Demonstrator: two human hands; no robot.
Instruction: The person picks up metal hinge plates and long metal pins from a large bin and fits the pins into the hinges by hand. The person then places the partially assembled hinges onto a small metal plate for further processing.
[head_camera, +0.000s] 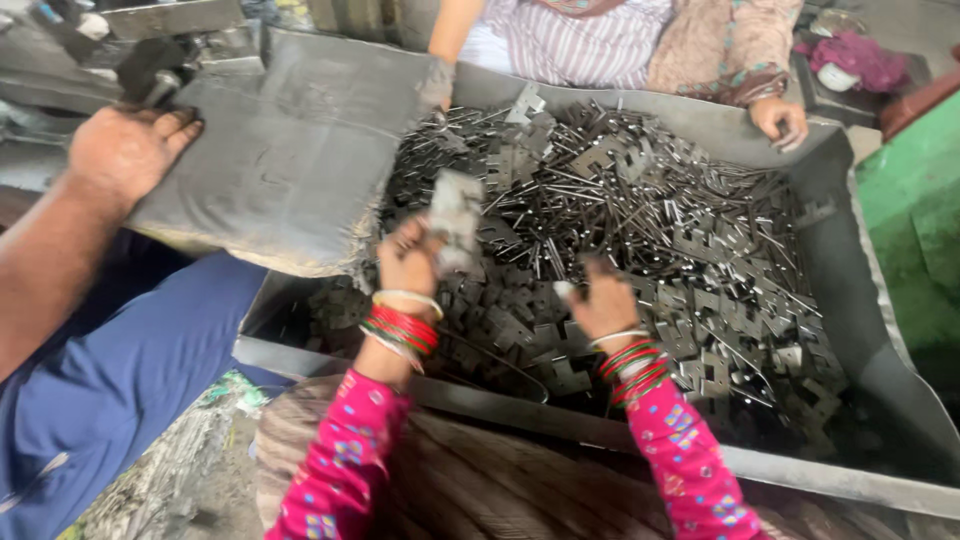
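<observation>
A head-worn camera looks down at two hands in pink patterned sleeves with red and white bangles, working over a large grey metal tray (880, 300) heaped with small dark stamped metal plates and thin rods (650, 230).

The left hand (408, 262) is raised above the near left part of the tray. Its fingers are curled closed around the lower end of a small stack of flat metal plates (455, 215). The stack is blurred, pale grey, and stands roughly upright, its long axis running from the hand up and away toward the far edge of the tray, leaning slightly to the right. Only the lower part is gripped; the upper part sticks out free above the fingers.

The right hand (603, 300) hovers low over the pile near the middle of the tray's near edge. Its fingers are bent loosely inward, with a small pale piece at the fingertips; it is too blurred to tell whether the hand actually grips it or just touches the heap.

At the far edge of the tray sits another person in striped clothing, one hand (437, 85) resting on the pile and the other hand (780, 120) at the far right corner. On the left, a third person in blue trousers presses a hand (125, 150) on a grey sack (290, 150) draped over the tray's left edge.
</observation>
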